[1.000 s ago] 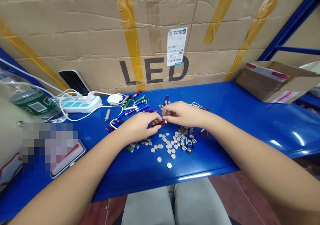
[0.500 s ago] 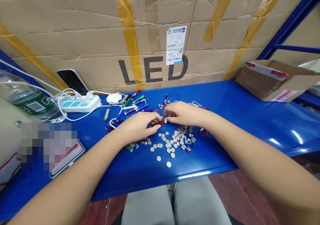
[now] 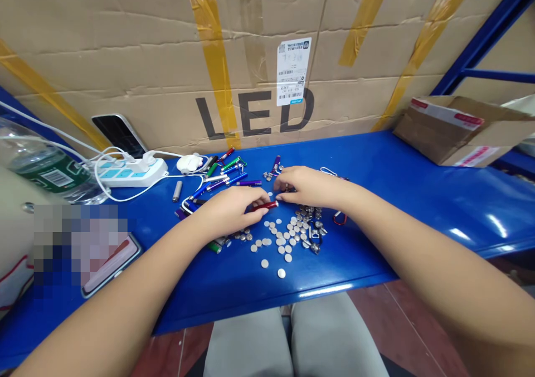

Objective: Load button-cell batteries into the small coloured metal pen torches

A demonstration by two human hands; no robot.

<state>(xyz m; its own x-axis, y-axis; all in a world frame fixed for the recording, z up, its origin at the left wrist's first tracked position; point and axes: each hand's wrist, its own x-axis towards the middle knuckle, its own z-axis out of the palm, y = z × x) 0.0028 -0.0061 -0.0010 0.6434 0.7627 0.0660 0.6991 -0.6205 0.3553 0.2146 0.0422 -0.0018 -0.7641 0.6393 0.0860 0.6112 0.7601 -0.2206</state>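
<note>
In my left hand [image 3: 238,207] is a small red metal tube [image 3: 266,206], like a slim penlight barrel, its end pointing right. The fingers and thumb are closed round it. My right hand [image 3: 298,186] is just beyond the tube's end, fingers curled, with a gap between thumb and fingertips. Nothing held shows in it, and small metal pieces partly show behind its fingers. Below the hands, many button cells [image 3: 288,250] lie loose on the blue tabletop [image 3: 343,254]. Small metal clips and caps [image 3: 313,233] are heaped under my right wrist.
Coloured penlights [image 3: 228,179] lie behind my left hand. A power strip [image 3: 137,173] with white cables, a bottle [image 3: 54,173] and a phone [image 3: 111,265] are at the left. An open carton [image 3: 451,131] stands at the right; a large cardboard box [image 3: 159,59] backs the table.
My right fingertips have drawn slightly back from the red tube's end. My left hand still holds the tube, with more of its end showing. The view has shifted a little.
</note>
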